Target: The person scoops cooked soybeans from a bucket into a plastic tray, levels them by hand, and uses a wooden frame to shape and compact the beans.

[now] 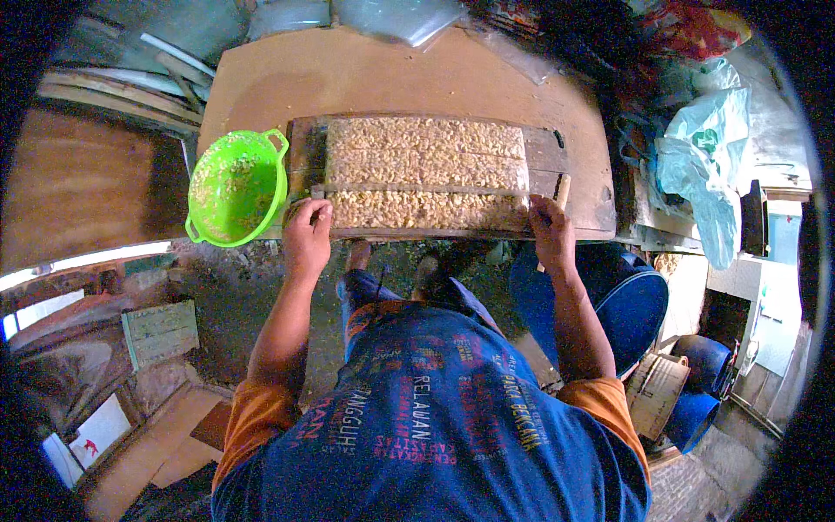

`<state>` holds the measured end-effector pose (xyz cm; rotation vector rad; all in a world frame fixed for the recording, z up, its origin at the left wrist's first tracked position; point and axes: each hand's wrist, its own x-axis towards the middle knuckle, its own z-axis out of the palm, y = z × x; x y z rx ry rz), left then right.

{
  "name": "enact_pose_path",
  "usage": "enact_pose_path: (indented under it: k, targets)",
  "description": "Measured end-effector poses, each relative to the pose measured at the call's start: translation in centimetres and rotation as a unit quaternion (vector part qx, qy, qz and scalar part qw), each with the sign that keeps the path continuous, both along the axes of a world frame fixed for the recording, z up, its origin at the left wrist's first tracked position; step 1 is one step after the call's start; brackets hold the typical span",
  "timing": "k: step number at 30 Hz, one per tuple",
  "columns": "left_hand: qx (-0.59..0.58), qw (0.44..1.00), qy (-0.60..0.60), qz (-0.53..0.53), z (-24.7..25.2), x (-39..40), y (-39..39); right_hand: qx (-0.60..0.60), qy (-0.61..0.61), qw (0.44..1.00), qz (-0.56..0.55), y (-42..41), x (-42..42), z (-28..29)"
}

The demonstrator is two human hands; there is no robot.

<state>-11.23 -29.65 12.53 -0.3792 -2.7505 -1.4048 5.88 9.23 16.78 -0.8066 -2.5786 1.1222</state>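
A flat slab of pale split beans, apparently under clear plastic film, lies on a dark wooden board. Across its nearer part runs a thin straight strip, and a faint crease crosses the slab farther back. My left hand pinches at the strip's left end, its thumb and fingertips together. At the right end my right hand has its fingers closed on the strip; its fingertips are in shadow. A short wooden stick lies just beyond the right hand.
A green plastic colander with bean bits inside stands left of the board on the brown tabletop. Clear plastic sheets lie at the far edge. Below right stands a large blue drum; a pale plastic bag hangs at the right.
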Motion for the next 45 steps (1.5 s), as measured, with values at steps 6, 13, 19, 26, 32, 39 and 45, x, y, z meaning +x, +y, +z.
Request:
enact_pose_path:
  k: [6, 13, 19, 26, 32, 39, 45]
  targets:
    - [-0.058, 0.997, 0.042, -0.009, -0.9, -0.6, 0.4, 0.067, -0.064, 0.995, -0.031, -1.0, -1.0, 0.5]
    - [-0.067, 0.997, 0.026, -0.009, -1.6, -0.7, 0.2, 0.258, 0.033, 0.966, 0.011, -4.5, -0.7, 1.4]
    - [-0.027, 1.0, 0.013, -0.008, -1.2, -0.6, 0.5, 0.315, -0.001, 0.917, 0.244, -11.8, -1.8, -0.9]
    - [-0.03, 0.999, 0.041, -0.01, -0.8, -0.6, 0.7, 0.291, -0.003, 0.921, 0.26, -14.3, -3.6, -0.7]
    - [-0.021, 0.997, 0.072, 0.008, -1.0, -0.5, 0.2, 0.297, -0.021, 0.912, 0.282, -14.3, -4.3, -0.7]
    - [-0.141, 0.978, 0.14, -0.059, -0.1, 5.9, -1.4, 0.297, -0.036, 0.914, 0.273, -14.4, -4.9, -0.8]
    - [-0.249, 0.961, 0.039, -0.114, 0.6, 6.2, -1.5, 0.323, 0.059, 0.881, 0.342, -17.1, -9.4, -0.8]
